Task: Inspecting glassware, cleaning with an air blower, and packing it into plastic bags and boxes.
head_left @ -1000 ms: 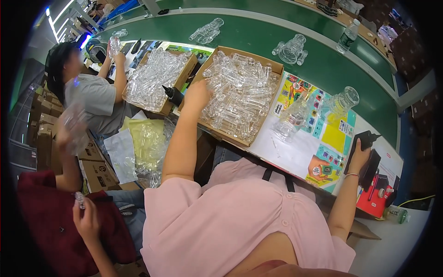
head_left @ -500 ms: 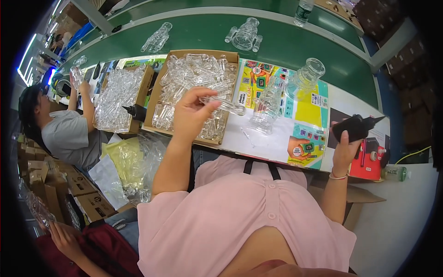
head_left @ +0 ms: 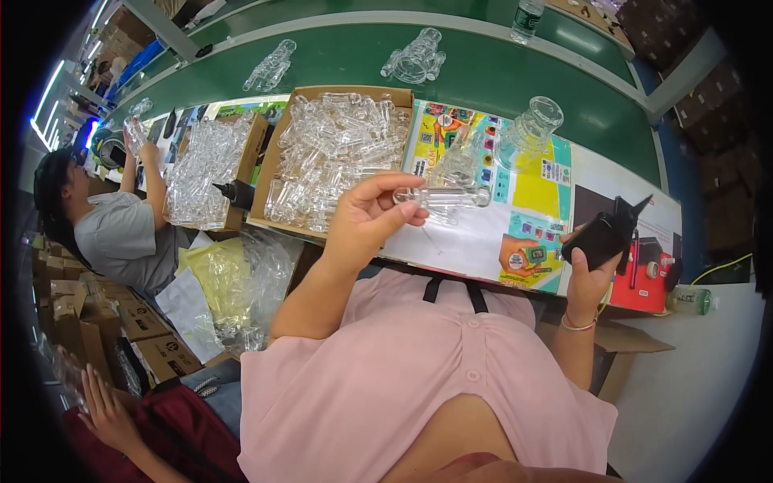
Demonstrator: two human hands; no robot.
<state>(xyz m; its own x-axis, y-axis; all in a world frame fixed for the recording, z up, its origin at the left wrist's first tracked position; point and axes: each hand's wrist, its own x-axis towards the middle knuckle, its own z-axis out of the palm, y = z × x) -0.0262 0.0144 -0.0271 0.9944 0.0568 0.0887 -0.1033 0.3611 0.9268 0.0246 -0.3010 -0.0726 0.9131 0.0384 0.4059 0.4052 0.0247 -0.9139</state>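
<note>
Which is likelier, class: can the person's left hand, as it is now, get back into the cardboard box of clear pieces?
Probably yes. The left hand holds a clear tube just beside the open-topped cardboard box, with nothing between them.

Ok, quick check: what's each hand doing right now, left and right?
Left hand: closed, its fingers pinching one end of a clear plastic tube piece.
Right hand: closed around a black handheld tool.
</note>
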